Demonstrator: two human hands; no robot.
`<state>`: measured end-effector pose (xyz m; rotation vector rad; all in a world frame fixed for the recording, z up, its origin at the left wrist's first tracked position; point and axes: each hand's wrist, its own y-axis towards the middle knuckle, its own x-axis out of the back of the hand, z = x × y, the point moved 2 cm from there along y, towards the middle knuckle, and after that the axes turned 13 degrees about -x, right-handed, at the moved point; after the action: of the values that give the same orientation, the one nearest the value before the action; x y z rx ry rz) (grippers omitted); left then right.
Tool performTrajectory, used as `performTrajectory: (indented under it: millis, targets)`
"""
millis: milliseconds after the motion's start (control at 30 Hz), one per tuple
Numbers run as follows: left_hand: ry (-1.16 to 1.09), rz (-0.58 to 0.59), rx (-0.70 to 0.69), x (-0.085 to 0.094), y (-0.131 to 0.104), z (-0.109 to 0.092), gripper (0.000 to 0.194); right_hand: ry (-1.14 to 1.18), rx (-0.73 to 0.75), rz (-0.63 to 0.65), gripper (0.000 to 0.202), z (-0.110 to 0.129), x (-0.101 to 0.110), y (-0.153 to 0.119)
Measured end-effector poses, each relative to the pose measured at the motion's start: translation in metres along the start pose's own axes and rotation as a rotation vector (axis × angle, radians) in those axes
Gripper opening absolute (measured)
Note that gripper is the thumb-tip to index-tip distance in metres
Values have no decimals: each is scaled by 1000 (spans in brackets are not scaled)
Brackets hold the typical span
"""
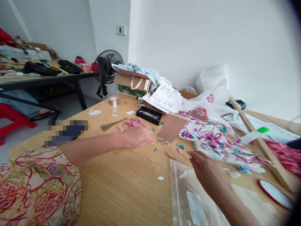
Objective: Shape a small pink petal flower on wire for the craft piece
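Note:
My left hand reaches across the wooden table from the left, its fingers drawn together over a scatter of pearl beads. Whatever they may hold is too small to make out. My right hand is above a clear plastic bag, thumb and forefinger slightly apart, with nothing visible between them. Close to those fingertips lie a small pink petal piece and a green leaf-shaped piece. Pink ribbon-like flower pieces lie behind my left hand. A brown card lies between and beyond both hands.
Beyond are a black box, a spray bottle and printed sheets. To the right, purple flower pieces cover white plastic beside a wooden bar and a red-rimmed oval. A fan stands behind the table.

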<state>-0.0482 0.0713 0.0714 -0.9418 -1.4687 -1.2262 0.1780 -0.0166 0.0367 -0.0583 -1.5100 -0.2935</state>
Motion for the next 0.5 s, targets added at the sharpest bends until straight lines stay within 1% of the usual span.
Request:
performTrajectory:
  millis: [100,200,267,333,400,467,500]
  targets:
    - [-11,18,80,15,-34,17,26,64,116,-44,32,15,6,-14]
    - [-28,-31,226,24,-67,27,26,112,233,-53,32,29,5,-25]
    - [-50,-23,305,26,-86,29,23,127,274,-36,31,35,1,-30]
    - [-59,33,356,25,-102,28,20,121,304,-4,30,41,-2,-34]
    - [-55,113,404,23,-116,26,16,98,349,44,28,48,-4,-39]
    - [-54,186,450,19,-126,26,14,73,400,96,26,55,-4,-45]
    - [-56,204,467,17,-130,27,12,64,420,116,25,59,-4,-48]
